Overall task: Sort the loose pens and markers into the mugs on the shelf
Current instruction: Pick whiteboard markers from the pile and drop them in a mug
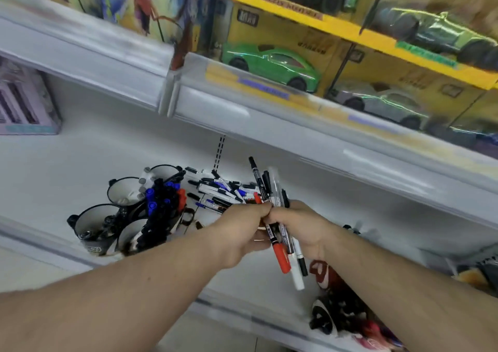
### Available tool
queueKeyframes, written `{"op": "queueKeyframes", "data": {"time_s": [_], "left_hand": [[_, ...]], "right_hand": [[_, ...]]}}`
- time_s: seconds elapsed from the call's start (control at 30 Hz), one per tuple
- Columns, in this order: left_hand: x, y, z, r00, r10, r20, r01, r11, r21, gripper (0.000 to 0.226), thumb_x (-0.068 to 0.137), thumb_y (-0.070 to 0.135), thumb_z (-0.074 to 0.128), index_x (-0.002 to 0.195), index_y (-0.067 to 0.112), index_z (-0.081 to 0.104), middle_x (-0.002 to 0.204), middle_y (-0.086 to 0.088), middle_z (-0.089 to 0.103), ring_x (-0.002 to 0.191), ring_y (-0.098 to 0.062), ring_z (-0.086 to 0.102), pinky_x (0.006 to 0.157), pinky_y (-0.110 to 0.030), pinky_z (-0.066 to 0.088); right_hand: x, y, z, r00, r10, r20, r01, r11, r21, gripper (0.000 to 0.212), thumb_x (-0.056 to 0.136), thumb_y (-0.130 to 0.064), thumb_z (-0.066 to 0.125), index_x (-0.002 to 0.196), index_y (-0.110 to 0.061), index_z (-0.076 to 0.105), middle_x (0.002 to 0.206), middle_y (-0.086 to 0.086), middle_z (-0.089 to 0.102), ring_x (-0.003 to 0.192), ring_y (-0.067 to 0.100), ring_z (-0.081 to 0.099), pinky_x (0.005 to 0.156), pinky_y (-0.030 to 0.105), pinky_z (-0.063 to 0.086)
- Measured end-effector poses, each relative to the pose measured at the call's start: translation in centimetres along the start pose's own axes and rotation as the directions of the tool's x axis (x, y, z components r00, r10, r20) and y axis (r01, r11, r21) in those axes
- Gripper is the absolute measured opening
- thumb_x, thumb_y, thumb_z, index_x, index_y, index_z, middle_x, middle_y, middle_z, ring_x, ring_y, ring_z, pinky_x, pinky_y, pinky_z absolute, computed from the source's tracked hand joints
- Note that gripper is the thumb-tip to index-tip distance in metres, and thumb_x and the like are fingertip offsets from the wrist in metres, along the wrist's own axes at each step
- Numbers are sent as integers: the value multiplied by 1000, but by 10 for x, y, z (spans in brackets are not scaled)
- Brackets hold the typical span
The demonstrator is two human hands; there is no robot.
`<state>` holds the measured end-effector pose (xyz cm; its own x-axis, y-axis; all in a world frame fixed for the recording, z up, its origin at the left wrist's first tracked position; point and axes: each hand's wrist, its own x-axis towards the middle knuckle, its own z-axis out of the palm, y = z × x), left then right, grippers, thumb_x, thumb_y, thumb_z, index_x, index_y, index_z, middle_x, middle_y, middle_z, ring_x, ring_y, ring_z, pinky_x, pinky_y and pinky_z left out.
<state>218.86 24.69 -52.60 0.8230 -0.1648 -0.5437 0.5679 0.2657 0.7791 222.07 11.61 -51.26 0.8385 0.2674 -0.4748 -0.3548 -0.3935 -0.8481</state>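
1. White shelf (pixel 80 157) carried black mugs (pixel 94 225) beside loose pens (pixel 218 190).
2. Both hands, left (pixel 239 233) and right (pixel 304 225), had fingers clamped on a marker bundle (pixel 280 241) above it.

A white shelf (pixel 80 146) backed by a white panel runs under a grey upper shelf edge (pixel 242 103). Above that edge stand yellow toy car boxes (pixel 336 28); a lilac box (pixel 24 103) sits below it, far left.
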Motion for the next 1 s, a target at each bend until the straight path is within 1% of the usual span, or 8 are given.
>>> {"op": "queueKeyframes", "data": {"time_s": [0.1, 0.33, 0.43, 0.5, 0.63, 0.73, 0.87, 1.0], "left_hand": [[-14, -1, 15, 995, 78, -61, -84, 990, -109, 23, 101, 11, 45, 105, 1, 65, 87, -17, 72, 67, -30, 63, 76, -39, 57], [-26, 8, 3, 960, 81, -266, -188, 895, -405, 18, 104, 16, 38, 93, 12, 52, 75, -5, 60, 58, -17, 50, 57, -29, 43], [-28, 8, 1, 979, 108, -175, -167, 913, -373, 31, 102, 33, 46, 102, 7, 63, 90, -12, 69, 77, -28, 64, 74, -36, 56], [-31, 5, 4, 987, 120, -111, -148, 945, -291, 26, 101, 29, 49, 104, 7, 63, 99, -18, 66, 88, -34, 65, 77, -42, 57], [-28, 8, -8, 943, 164, -289, -263, 899, -350, 21, 105, 23, 40, 110, 8, 54, 86, -11, 63, 70, -24, 62, 72, -40, 54], [-28, 14, -21, 902, 226, -369, -333, 906, -259, 18, 104, 24, 44, 92, 13, 49, 66, -4, 49, 47, -15, 48, 54, -32, 46], [-42, 7, -8, 949, 254, -187, -261, 965, -17, 42, 83, 51, 70, 74, 17, 47, 57, -1, 38, 39, -13, 29, 44, -24, 28], [-46, -8, 13, 982, 187, -37, -185, 981, 52, 25, 77, 30, 81, 76, 16, 61, 62, -6, 57, 42, -15, 46, 43, -20, 34]], "right_hand": [[-25, -9, 0, 999, -38, 1, 38, 999, -14, 2, 82, -4, 63, 80, -4, 64, 56, 7, 53, 43, 16, 42, 50, 27, 33], [-63, -7, 11, 1000, -3, -27, 2, 1000, -17, 21, 81, -8, 70, 62, -10, 61, 59, 8, 53, 48, 18, 42, 49, 27, 36], [-74, -7, 20, 999, 11, 36, -9, 999, -51, 16, 75, -10, 73, 63, -7, 62, 60, 8, 54, 47, 18, 42, 48, 27, 36], [-77, -8, 26, 998, 9, 67, -4, 996, -84, 14, 79, -8, 70, 68, -5, 63, 62, 9, 58, 46, 18, 43, 49, 26, 37], [-79, -10, 33, 997, 69, 37, -69, 998, 6, 3, 83, -5, 64, 85, -4, 63, 71, 10, 64, 47, 16, 43, 49, 24, 37], [-78, -8, 34, 992, 121, -27, -115, 979, 166, 15, 79, 5, 59, 91, -4, 61, 63, 8, 56, 44, 16, 42, 47, 21, 34], [-80, -7, 36, 990, 89, -109, -79, 993, 89, 13, 77, 6, 54, 84, -6, 55, 59, 7, 45, 43, 18, 38, 47, 22, 31], [-82, -7, 44, 988, -7, -155, -26, 977, -210, 13, 75, 3, 59, 77, -9, 56, 63, 3, 52, 48, 16, 42, 45, 21, 33]]}}
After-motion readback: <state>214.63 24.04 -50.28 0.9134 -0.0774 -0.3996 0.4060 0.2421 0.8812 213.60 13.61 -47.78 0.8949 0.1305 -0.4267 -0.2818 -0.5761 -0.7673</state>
